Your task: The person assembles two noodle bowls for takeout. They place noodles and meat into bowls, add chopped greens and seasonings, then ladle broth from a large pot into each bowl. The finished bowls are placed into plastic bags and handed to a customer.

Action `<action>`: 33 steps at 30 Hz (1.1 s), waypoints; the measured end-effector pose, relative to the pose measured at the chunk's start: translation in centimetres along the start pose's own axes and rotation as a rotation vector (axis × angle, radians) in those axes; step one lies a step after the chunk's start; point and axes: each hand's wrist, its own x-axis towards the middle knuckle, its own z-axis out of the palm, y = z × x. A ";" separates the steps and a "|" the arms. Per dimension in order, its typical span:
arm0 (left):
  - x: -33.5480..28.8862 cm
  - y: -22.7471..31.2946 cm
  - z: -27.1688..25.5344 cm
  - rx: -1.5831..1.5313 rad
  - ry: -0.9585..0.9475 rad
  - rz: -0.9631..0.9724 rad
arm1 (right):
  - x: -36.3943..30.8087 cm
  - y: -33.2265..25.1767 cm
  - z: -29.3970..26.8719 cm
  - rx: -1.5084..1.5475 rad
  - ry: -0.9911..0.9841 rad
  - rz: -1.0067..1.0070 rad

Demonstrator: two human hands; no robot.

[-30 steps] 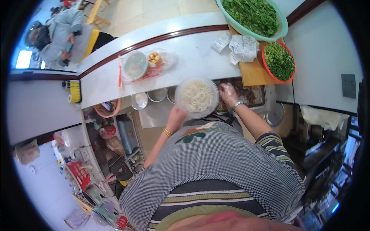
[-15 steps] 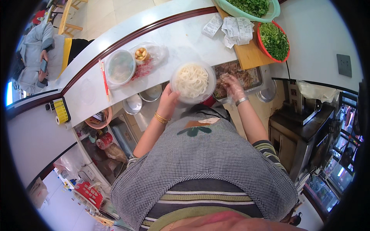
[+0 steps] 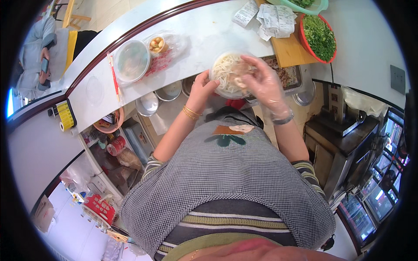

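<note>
My left hand (image 3: 204, 89) grips the near left side of a clear plastic bowl (image 3: 230, 95), its thumb over the rim. White noodles (image 3: 223, 73) fill the bowl. Over the right part of the noodles is my right hand (image 3: 266, 87), in a clear plastic glove, its fingers bent round brownish meat pieces (image 3: 242, 71); these are blurred and partly hidden. Behind that hand, a metal tray (image 3: 300, 77) of chopped meat is set in the counter, partly covered by the hand and bowl.
A lidded container (image 3: 132, 61) and a small cup of garlic cloves (image 3: 156, 44) stand on the left counter beside chopsticks (image 3: 114, 78). Receipts (image 3: 277, 21) lie near a red basket of chopped greens (image 3: 319, 38). Metal pots (image 3: 168, 91) sit below the edge. A seated person (image 3: 39, 61) holds a phone.
My right hand has moved left from the meat tray to above the noodles, bringing meat pieces. The bowl and my left hand have shifted slightly right in the picture.
</note>
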 end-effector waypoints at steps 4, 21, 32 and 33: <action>-0.2 0.6 1.1 -0.017 -0.026 0.014 | 0.1 -0.3 0.5 -0.386 0.031 -0.066; -0.1 0.8 2.0 0.004 0.033 0.104 | 1.3 -2.1 1.1 -0.767 0.095 -0.269; 0.2 0.7 1.3 -0.024 0.015 0.121 | 1.2 -2.5 0.3 -0.880 0.133 -0.205; 0.2 0.7 1.3 -0.022 0.019 0.118 | 1.1 -2.7 0.5 -0.858 0.151 -0.196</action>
